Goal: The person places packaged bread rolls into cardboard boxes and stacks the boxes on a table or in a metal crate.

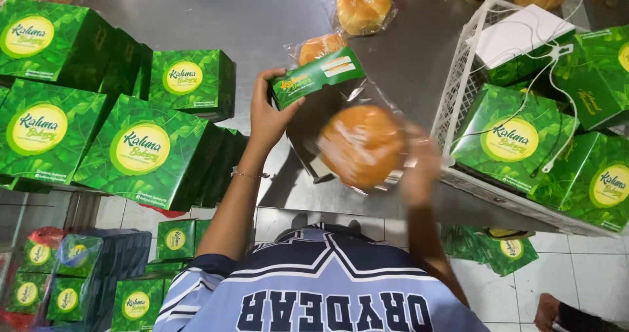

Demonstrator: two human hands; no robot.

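Note:
My left hand (pixel 267 112) grips the rim of an open green cardboard box (pixel 316 78) held over the steel table (pixel 216 17). A round golden bun in clear plastic wrap (pixel 362 145) is in my right hand (pixel 419 165), which is blurred by motion, right at the box's dark opening. Two more wrapped buns lie on the table beyond the box, one close behind it (pixel 320 45) and one further back (pixel 362 6).
Closed green boxes (pixel 141 150) are stacked on the table's left side. A white wire basket (pixel 462 83) on the right holds more green boxes and a white cable. More wrapped buns line the far edge. Bagged green boxes (pixel 72 276) sit on the tiled floor.

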